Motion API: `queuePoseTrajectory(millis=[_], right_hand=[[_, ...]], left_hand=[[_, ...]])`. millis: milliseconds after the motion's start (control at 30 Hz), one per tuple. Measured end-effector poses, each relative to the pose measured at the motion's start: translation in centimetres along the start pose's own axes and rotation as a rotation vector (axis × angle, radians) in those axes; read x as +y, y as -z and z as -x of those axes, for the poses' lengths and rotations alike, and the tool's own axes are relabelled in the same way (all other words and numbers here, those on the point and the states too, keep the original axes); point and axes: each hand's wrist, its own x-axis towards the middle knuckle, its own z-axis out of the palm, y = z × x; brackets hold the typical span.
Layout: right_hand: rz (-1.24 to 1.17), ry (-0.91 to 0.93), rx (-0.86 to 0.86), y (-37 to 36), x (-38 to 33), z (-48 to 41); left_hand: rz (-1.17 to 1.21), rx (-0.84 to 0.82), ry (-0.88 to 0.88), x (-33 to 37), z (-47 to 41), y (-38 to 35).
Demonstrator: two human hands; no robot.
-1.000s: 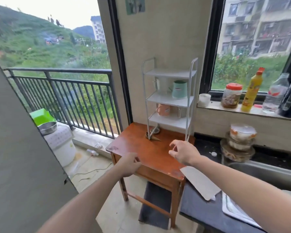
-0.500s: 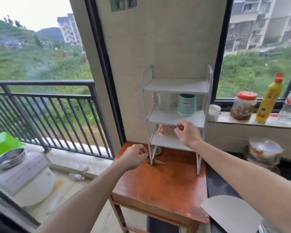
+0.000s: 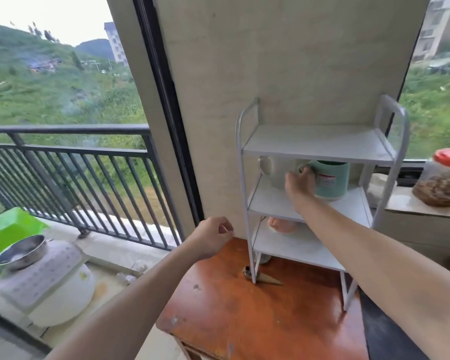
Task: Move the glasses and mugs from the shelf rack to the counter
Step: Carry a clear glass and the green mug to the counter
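Observation:
A white three-tier shelf rack [image 3: 320, 145] stands on a brown wooden table [image 3: 244, 323]. Its top tier is bare. On the middle tier a white mug [image 3: 272, 171] stands to the left of a green mug [image 3: 331, 180]. A pink mug [image 3: 282, 226] sits on the lowest tier. My right hand [image 3: 299, 184] reaches into the middle tier between the two mugs, its fingers curled around the green mug's handle. My left hand [image 3: 212, 236] hovers loosely closed and holding nothing, left of the rack above the table's back corner.
A dark counter [image 3: 390, 333] adjoins the table on the right. On the windowsill sit a red-lidded jar [image 3: 443, 180] and a white cup [image 3: 379, 188]. A brown cone-shaped object [image 3: 266, 278] lies by the rack's front leg. The balcony railing [image 3: 70, 152] is on the left.
I have come closer to the rack. My right hand rose from the lowest tier's edge into the middle tier and closed on the green mug's handle. My left hand stayed beside the rack.

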Motion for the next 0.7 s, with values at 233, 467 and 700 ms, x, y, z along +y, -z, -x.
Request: queuePoseTrajectory(millis=[233,467,700], right_hand=[[-0.141,-0.042,0.137,-2.1,0.1,-1.4],[-0.098,0.018,0.195,-3.4,0.3,-1.9],[-0.009,0.055,0.198,-2.5,0.6,-2.2]], left_hand=[[-0.002,-0.031,-0.059,-0.5,-2.8,0.6],[0.001,-0.075,-0.097,-1.3,-3.2,1.4],[0.004,-0.098,-0.112,-2.1,-3.5,2.6]])
